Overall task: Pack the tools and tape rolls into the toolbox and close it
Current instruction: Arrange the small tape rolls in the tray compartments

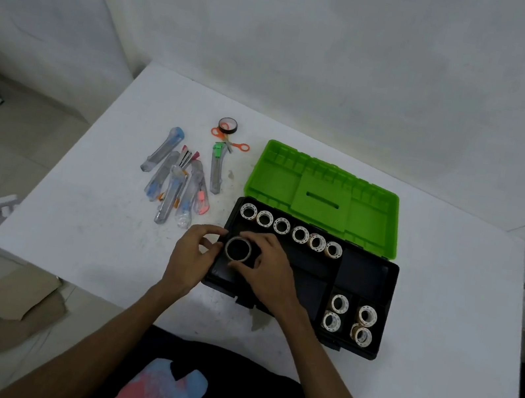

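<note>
White walls back a white tabletop point(445, 299) where the black toolbox tray point(359, 274) with its green hinged lid point(324, 192) lies open, already holding a row of six small white tape rolls point(290, 231) along the far edge and four more point(350, 319) in the near-right compartments. Both the left hand point(190, 256) and right hand point(268, 269) curl their fingers round a larger dark tape roll point(238, 249), setting it at the tray's left end. Left to pack, by my judgement, are the clear plastic utility knives point(176, 184), the orange-handled scissors point(230, 141) and a black tape roll point(227, 125), before the lid is closed.

both hands point(196, 253) holding black tape roll point(238, 249) over open toolbox point(362, 278), cutters point(180, 181) beside
</note>
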